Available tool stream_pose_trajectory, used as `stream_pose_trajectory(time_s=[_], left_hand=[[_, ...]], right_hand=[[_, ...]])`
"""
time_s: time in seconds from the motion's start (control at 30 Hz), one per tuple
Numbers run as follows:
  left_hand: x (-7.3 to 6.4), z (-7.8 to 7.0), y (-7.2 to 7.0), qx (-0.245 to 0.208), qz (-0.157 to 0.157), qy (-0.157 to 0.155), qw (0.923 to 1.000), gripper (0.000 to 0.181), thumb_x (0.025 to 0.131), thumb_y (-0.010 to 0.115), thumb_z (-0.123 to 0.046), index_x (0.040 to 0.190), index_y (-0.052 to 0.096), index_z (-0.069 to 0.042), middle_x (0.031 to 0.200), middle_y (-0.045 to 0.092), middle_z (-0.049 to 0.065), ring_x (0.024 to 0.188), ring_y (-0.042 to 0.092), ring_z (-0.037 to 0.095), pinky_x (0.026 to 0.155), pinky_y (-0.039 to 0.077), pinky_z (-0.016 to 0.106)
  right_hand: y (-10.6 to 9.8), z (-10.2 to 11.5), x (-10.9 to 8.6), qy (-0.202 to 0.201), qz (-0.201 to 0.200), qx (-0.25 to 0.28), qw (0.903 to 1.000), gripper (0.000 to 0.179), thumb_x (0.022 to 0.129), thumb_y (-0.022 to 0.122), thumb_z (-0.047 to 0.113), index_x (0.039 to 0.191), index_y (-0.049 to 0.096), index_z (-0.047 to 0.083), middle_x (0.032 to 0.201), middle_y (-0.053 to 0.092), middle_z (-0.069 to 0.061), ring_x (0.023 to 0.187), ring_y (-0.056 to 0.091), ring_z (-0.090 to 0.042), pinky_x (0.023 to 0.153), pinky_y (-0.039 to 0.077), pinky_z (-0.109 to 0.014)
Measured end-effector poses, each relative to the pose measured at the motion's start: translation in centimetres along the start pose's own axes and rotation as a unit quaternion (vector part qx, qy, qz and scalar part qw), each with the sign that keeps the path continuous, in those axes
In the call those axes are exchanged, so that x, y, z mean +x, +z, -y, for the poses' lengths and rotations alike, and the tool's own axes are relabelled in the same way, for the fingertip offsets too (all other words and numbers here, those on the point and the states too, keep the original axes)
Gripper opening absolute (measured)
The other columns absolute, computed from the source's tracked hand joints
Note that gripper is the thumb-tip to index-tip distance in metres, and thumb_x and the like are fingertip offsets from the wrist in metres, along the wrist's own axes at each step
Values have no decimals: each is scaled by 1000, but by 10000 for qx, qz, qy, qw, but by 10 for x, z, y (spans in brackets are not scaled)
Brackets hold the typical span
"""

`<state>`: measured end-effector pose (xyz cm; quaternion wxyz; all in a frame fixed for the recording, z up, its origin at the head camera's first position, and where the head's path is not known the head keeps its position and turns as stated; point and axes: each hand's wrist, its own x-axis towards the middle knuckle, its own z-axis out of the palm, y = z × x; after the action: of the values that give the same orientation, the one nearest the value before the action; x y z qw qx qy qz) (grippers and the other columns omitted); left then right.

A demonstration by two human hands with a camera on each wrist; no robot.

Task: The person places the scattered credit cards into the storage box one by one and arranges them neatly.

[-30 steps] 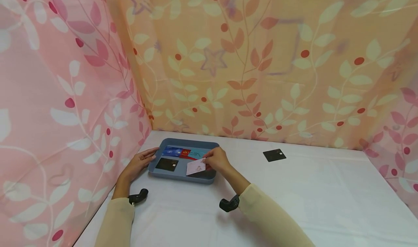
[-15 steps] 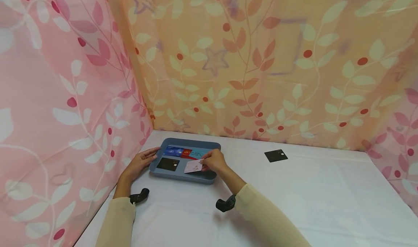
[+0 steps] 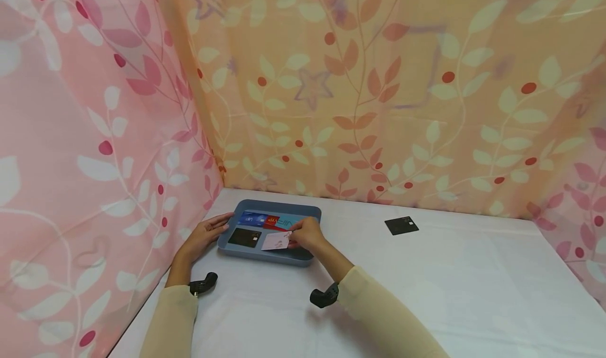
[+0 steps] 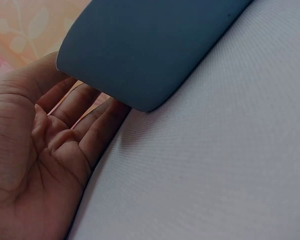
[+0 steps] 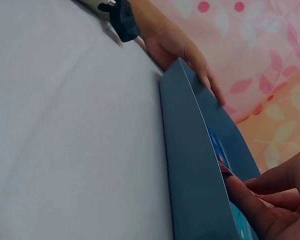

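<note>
In the head view my right hand (image 3: pixel 307 236) pinches a pale pink card (image 3: pixel 275 240) by its right end, low inside a blue-grey tray (image 3: pixel 266 258). Left of it lies a black card (image 3: pixel 244 237). Along the tray's back half are a blue card (image 3: pixel 251 219), a red card marked VIP (image 3: pixel 271 221) and a teal card (image 3: pixel 286 220), partly covered by my hand. Something dark at the tray's right front is mostly hidden. My left hand (image 3: pixel 201 238) touches the tray's left end; in the left wrist view its thumb meets the rim and its extended fingers pass behind the wall.
Another black card (image 3: pixel 401 225) lies on the white tablecloth (image 3: pixel 402 279), right of the tray. Floral curtains stand behind the table (image 3: pixel 360 110) and at the left (image 3: pixel 118 137), close to my left arm. A black device is strapped to each wrist.
My right hand has moved left with the pale pink card, which now lies lower and nearer the black card in the tray. My left hand stays at the tray's end.
</note>
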<state>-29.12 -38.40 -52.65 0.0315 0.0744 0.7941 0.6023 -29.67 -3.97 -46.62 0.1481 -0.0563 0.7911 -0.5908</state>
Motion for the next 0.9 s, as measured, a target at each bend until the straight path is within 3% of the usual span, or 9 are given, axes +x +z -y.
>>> stream_pose_trajectory(time_s=[0.2, 0.57, 0.9], left_hand=[[0, -2, 1, 20, 8, -25, 10000, 53, 104, 59, -28, 154, 45, -12, 162, 35, 13, 151, 29, 34, 116, 29, 49], [0, -2, 0, -49, 0, -44, 10000, 52, 105, 58, -24, 154, 46, -12, 162, 36, 13, 151, 29, 33, 115, 30, 46], [1, -1, 0, -104, -1, -70, 9999, 55, 103, 61, -29, 153, 46, -12, 161, 37, 12, 151, 29, 32, 115, 30, 44]], right_hand=[[3, 0, 2, 84, -15, 39, 10000, 26, 89, 70, -6, 115, 71, -11, 97, 70, -21, 62, 73, -22, 64, 61, -30], [10, 1, 1, 66, 38, -34, 10000, 27, 88, 71, -7, 115, 71, -11, 97, 69, -20, 70, 75, -30, 68, 62, -34], [15, -1, 4, 112, 23, -40, 9999, 23, 88, 70, -9, 111, 72, -11, 94, 69, -19, 66, 74, -26, 65, 61, -30]])
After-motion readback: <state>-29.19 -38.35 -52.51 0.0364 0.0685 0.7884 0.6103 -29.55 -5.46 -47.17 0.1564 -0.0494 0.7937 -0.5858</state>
